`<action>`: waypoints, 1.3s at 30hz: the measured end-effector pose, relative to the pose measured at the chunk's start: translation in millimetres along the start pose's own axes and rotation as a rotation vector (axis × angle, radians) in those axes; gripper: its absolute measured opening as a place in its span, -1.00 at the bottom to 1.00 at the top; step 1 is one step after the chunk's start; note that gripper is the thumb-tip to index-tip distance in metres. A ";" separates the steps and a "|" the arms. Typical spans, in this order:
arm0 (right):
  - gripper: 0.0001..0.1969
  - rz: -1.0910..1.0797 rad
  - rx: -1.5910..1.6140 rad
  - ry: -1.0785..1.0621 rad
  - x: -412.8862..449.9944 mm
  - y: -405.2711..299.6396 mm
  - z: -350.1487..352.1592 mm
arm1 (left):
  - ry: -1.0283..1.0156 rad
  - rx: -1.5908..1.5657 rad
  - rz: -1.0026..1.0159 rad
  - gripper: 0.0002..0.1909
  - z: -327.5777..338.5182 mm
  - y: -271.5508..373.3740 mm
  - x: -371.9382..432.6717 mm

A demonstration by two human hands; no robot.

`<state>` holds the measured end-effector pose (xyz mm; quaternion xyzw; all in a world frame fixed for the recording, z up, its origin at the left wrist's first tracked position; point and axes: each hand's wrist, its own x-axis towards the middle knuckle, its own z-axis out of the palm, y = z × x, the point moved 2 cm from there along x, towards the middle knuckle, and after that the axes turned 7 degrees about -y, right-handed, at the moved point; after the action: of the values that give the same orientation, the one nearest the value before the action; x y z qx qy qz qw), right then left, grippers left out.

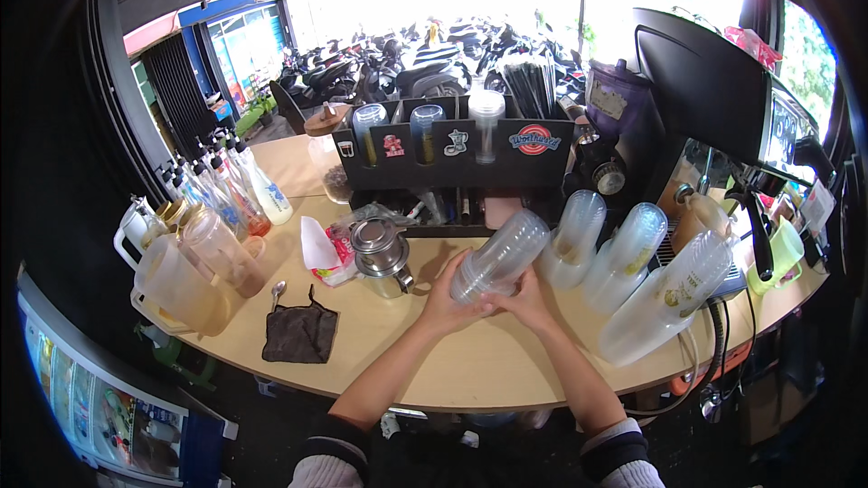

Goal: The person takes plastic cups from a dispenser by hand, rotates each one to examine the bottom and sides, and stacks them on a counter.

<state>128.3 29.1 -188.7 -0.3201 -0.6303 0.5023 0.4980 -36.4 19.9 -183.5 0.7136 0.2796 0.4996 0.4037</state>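
A tilted stack of clear plastic cups is held between my two hands above the wooden counter. My left hand wraps the stack's lower left side. At its lower right, my right hand closes around the rims. Three more upside-down cup stacks stand to the right: one close to my right hand, a middle stack and a tall stack with printed cups. Left of my hands stands a metal phin coffee filter on a metal cup.
A folded dark cloth and a spoon lie left. Plastic pitchers and several pump bottles line the left end. A black organizer with cups and straws spans the back. An espresso machine and coffee grinder occupy the right.
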 end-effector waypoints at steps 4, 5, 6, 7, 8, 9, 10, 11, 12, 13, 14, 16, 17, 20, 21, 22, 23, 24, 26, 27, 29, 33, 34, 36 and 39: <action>-0.17 -0.068 -0.047 0.046 1.1 -6.3 -1.8 | -0.018 0.008 -0.050 -0.03 2.4 4.9 1.8; -0.20 -0.092 -0.069 0.058 0.9 -8.3 -1.6 | -0.012 0.009 -0.085 -0.04 2.5 4.2 0.9; -0.20 -0.092 -0.070 0.061 1.0 -10.5 -1.9 | -0.015 0.008 -0.084 -0.04 3.3 3.6 0.6; -0.21 -0.099 -0.050 0.063 0.9 -12.7 -2.0 | -0.008 -0.053 -0.133 -0.06 4.2 1.9 -0.5; -0.23 -0.105 -0.030 0.066 0.4 -14.1 -2.0 | -0.001 -0.113 -0.182 -0.09 5.0 0.2 -1.8; -0.23 -0.108 -0.031 0.067 0.3 -15.0 -1.9 | -0.003 -0.112 -0.179 -0.09 5.2 1.4 -1.4; -0.22 -0.119 -0.041 0.069 -0.5 -15.5 -1.5 | -0.011 -0.102 -0.147 -0.09 5.2 3.1 -1.0; -0.22 -0.129 -0.051 0.070 -1.4 -15.8 -0.8 | -0.018 -0.092 -0.115 -0.08 5.4 4.7 -0.6; -0.22 -0.133 -0.051 0.071 -2.0 -13.4 1.6 | -0.019 -0.091 -0.112 -0.08 6.3 2.5 -0.5; -0.22 -0.117 -0.027 0.056 -1.6 -8.9 5.1 | -0.003 -0.131 -0.062 -0.08 7.9 -0.2 0.3; -0.22 -0.101 -0.002 0.041 -1.2 -5.9 6.7 | 0.012 -0.172 -0.011 -0.07 8.6 -2.2 0.7; -0.22 -0.096 0.004 0.028 -2.1 -9.7 8.3 | 0.013 -0.207 -0.022 -0.07 8.2 -3.6 -0.3; -0.23 -0.089 0.009 0.015 -2.1 -11.3 9.2 | 0.016 -0.243 -0.033 -0.07 7.7 -4.4 -0.4; -0.21 -0.116 -0.050 0.000 -2.7 -9.4 6.8 | -0.008 -0.186 -0.020 -0.05 5.8 -5.1 -1.9; -0.21 -0.114 -0.051 0.004 -3.6 -8.8 5.7 | -0.012 -0.189 -0.021 -0.05 7.0 -1.3 -0.9; -0.20 -0.098 -0.044 0.007 -4.5 -8.1 4.8 | -0.028 -0.224 -0.015 -0.02 8.6 3.4 0.2; -0.19 -0.082 -0.037 0.011 -5.3 -7.4 3.9 | -0.044 -0.259 -0.008 0.00 10.5 6.6 1.4; -0.19 -0.082 -0.036 0.009 -5.3 -10.9 5.9 | -0.043 -0.257 -0.008 0.00 9.7 6.3 0.0; -0.16 -0.075 0.004 -0.014 -6.5 -18.9 9.4 | -0.049 -0.290 0.026 0.02 8.7 5.4 -2.3; -0.16 -0.076 0.005 -0.014 -7.2 -20.2 10.6 | -0.049 -0.288 0.026 0.02 7.0 3.9 -2.3; -0.14 -0.089 0.028 0.008 -8.4 -22.2 12.8 | -0.082 -0.389 0.055 -0.03 3.3 1.5 -2.6; -0.17 -0.094 0.045 0.035 -8.8 -24.7 16.0 | -0.011 -0.304 -0.017 -0.10 5.2 2.6 -2.0; -0.19 -0.096 0.041 0.057 -8.6 -21.7 14.8 | -0.024 -0.303 -0.012 -0.10 6.2 3.4 -1.2; -0.21 -0.100 0.034 0.080 -8.6 -17.9 13.3 | -0.037 -0.304 -0.002 -0.11 7.6 3.3 0.6; -0.24 -0.130 0.002 0.127 -9.6 -18.3 11.7 | -0.047 -0.353 0.057 -0.15 9.3 2.4 -0.1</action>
<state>121.8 11.4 -174.2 -0.3091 -0.6164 0.4484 0.5686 -27.7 15.8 -183.2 0.6505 0.1577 0.5355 0.5150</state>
